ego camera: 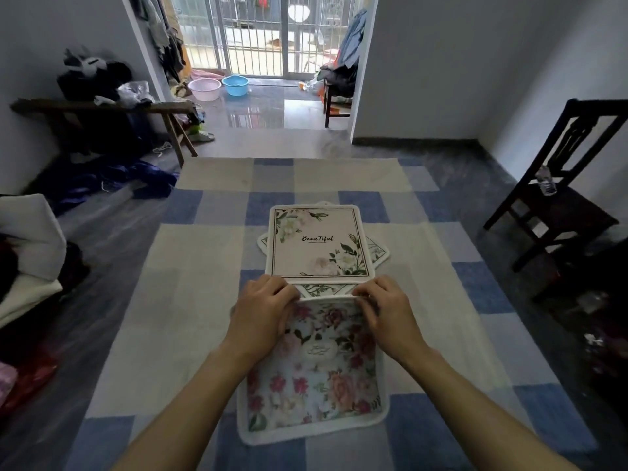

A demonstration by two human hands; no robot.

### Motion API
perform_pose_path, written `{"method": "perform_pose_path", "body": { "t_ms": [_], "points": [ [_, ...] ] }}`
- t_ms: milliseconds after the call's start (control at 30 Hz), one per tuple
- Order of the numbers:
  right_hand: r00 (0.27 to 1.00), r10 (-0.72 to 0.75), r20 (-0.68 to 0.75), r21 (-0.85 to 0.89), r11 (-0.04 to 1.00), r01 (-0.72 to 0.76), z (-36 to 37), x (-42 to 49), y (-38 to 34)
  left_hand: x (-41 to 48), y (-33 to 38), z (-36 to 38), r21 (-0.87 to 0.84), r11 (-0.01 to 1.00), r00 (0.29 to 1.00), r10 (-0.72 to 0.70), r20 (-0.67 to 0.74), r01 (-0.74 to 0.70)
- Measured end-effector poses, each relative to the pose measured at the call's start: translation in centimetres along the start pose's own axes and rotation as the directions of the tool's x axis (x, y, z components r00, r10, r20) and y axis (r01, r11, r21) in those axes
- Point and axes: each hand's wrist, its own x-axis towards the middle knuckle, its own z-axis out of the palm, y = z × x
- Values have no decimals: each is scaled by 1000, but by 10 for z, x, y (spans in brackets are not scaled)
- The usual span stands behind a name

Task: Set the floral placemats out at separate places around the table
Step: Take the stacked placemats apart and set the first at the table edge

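Rose-print placemat (316, 382) on the table (170, 300), long axis running away from the person; fingers of left hand (261, 311) and right hand (387, 311) pinch its far edge, just beside the stacked "Beautiful" placemat (319, 243)

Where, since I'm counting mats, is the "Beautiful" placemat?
Head view, centre of the checked tablecloth: the Beautiful placemat tops the pile, just beyond the rose-patterned placemat.
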Motion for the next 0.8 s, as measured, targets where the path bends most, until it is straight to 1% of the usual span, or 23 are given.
{"method": "perform_pose_path", "body": {
  "t_ms": [200,300,467,600,800],
  "points": [
    [996,84,36,6,996,-84,24,20,32,24,-21,41,-3,1000,997,-24,77,24],
    [992,98,85,21,995,-100,38,29,49,32,-30,60,21,996,989,-84,118,82],
    [980,131,147,21,991,-135,56,45,69,44,-36,81,12,980,964,-198,178,199],
    [977,141,162,4,990,-144,67,53,78,48,-43,90,11,974,953,-222,205,225],
    [976,113,187,-22,994,-111,75,56,78,44,-45,90,29,975,952,-221,210,220]
  ]
}}
